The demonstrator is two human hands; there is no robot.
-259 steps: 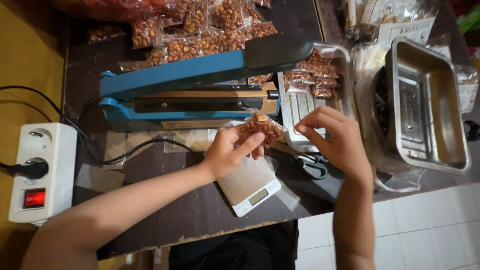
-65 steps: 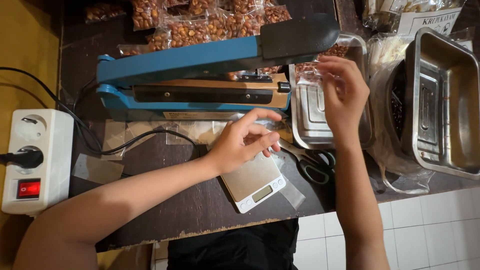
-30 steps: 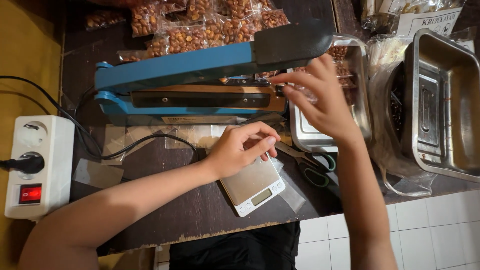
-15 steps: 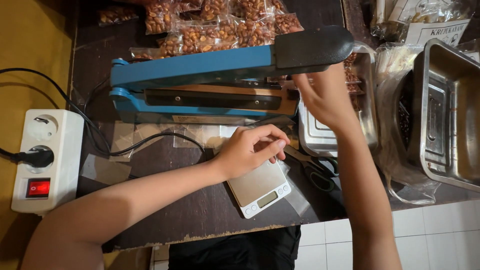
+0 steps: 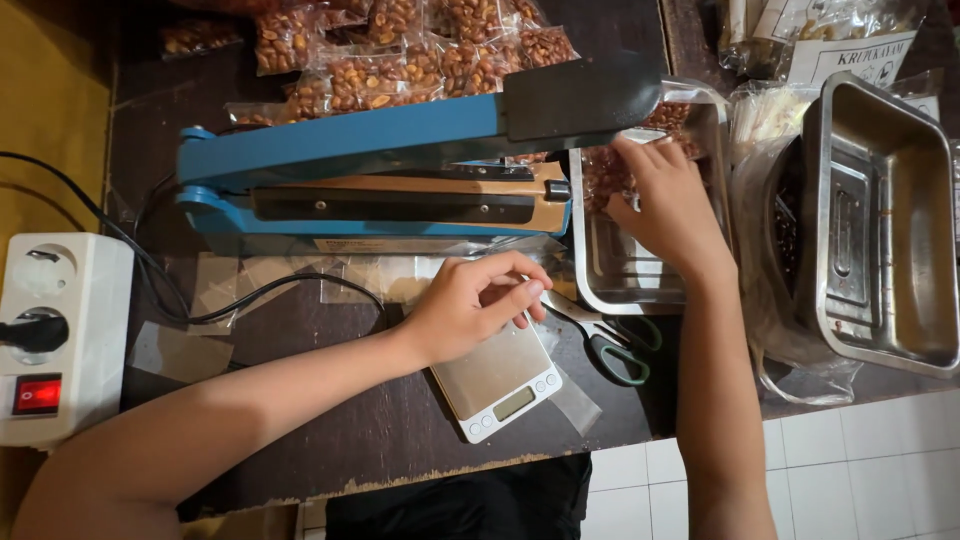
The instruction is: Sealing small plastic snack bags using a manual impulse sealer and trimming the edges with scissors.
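My left hand (image 5: 470, 315) lay with its fingers (image 5: 505, 300) curled loosely, gripping nothing I could make out, resting on the far end of the small scale (image 5: 497, 378). My right hand (image 5: 668, 205) reached into the steel tray (image 5: 610, 275) beyond and to the right of the scale, fingers spread over sealed packets of nuts (image 5: 605, 170); whether they gripped one, I could not tell. Scissors (image 5: 610, 340) lay just right of the scale. The blue sealer (image 5: 400, 170) stood beyond it, the power strip (image 5: 55, 335) well left.
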